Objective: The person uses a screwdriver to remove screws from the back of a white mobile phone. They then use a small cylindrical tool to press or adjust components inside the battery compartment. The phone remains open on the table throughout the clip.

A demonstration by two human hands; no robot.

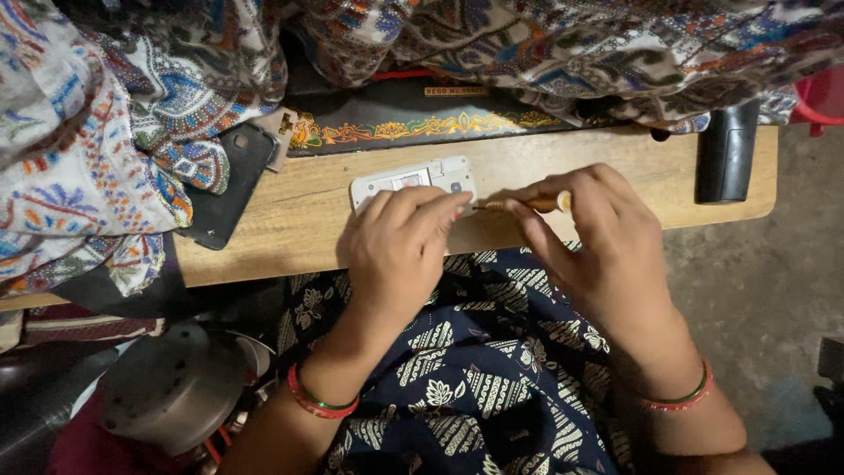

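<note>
1. Wooden tabletop [290, 220] across the middle of the frame carries a small white phone [413, 179], lying flat just above centre.
2. Left hand [396, 251] presses down on the phone's lower edge, fingers curled over it and closed against its casing.
3. Right hand [598, 237] pinches a slim screwdriver [527, 205] with a yellowish handle, fingers closed round it, its tip pointing left toward the phone's right end.
4. To do this well, I judge the left hand should pin the phone firmly while the tip stays level and pressure stays light, so it cannot slip.
5. Hidden: the tip's contact point, behind the left fingertips; the phone's lower half.
6. Patterned cloth [105, 132] covers the upper frame; a dark slab [230, 185] at left is partly buried.
</note>
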